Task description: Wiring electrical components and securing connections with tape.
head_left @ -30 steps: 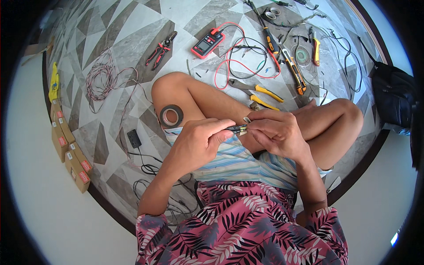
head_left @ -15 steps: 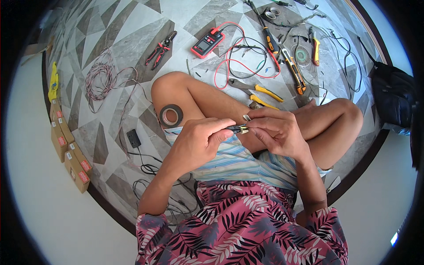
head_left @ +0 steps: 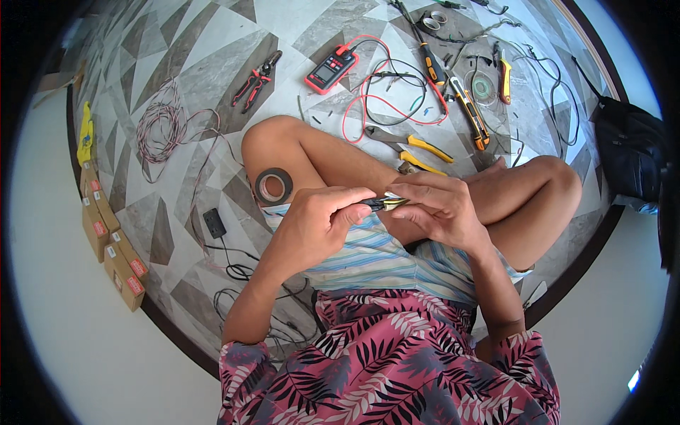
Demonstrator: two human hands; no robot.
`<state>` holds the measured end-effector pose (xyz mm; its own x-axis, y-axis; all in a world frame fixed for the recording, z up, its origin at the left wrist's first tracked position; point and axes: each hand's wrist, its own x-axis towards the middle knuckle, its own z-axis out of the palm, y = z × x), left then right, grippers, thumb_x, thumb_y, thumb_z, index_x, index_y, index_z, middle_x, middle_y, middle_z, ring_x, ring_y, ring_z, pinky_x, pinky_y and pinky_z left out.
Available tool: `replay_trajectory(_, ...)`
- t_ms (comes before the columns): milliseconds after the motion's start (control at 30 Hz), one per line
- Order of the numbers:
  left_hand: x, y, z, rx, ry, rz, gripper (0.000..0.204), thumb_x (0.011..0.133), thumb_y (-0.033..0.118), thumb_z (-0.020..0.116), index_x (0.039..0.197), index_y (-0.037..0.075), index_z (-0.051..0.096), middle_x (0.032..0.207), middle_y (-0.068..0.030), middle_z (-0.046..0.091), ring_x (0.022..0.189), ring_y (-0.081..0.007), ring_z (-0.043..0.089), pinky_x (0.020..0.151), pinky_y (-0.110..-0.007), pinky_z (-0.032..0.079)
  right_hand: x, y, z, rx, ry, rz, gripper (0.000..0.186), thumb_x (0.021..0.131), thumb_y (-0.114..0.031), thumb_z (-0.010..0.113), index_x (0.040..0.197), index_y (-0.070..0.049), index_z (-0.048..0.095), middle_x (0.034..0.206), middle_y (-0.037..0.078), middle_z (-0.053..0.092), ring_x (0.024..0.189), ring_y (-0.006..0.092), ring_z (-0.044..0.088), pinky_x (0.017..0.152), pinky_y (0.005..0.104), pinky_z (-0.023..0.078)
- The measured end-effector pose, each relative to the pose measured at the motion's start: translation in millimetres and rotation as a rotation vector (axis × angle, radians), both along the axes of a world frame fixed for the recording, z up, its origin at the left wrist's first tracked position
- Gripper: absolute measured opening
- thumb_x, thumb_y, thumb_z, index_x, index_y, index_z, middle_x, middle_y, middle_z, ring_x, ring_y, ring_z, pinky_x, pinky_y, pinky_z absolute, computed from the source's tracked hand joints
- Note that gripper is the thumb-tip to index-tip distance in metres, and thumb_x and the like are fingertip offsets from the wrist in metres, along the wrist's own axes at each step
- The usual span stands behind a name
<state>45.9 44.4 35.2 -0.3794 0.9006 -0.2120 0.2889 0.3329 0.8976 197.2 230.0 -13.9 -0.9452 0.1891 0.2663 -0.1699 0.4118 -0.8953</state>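
Note:
I sit cross-legged on the patterned floor with my left hand (head_left: 319, 223) closed on a short black cable piece (head_left: 373, 203) above my lap. My right hand (head_left: 435, 212) pinches the light and yellow wire ends (head_left: 392, 201) at the cable's right side; exact detail there is too small to tell. A black tape roll (head_left: 274, 186) rests on my left leg. Just beyond my hands on the floor are yellow-handled pliers (head_left: 423, 147) and a second yellow-handled tool (head_left: 418, 161), partly hidden.
A red-cased meter (head_left: 329, 69) with leads, wire cutters (head_left: 256, 81), an orange cutter knife (head_left: 474, 113), screwdriver (head_left: 431, 64) and wire coil (head_left: 161, 133) lie ahead. Cardboard boxes (head_left: 122, 280) line the left wall; a black backpack (head_left: 627, 145) is right; a black adapter (head_left: 214, 222) sits left.
My right fingers have shifted slightly at the wire ends, and the white piece that stood up above them now lies lower, in line with the cable. My left hand has barely moved.

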Motion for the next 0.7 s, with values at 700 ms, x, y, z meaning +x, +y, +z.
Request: replay_trajectory(700, -1.2, -0.4, 3.2, -0.064, -0.059, 0.023, 0.024, 0.093, 0.005, 0.063, 0.115, -0.004, 0.067, 0.089, -0.0188, 0.074, 0.078, -0.0221, 0.074, 0.068, -0.031, 0.054, 6.1, -2.5, -8.8, -0.244, 0.007, -0.025, 0.022, 0.081, -0.003, 0.077, 0.1, 0.005, 0.07, 0.099, 0.017, 0.071, 0.092, 0.0266, 0.07, 0.082, 0.0343, 0.055)
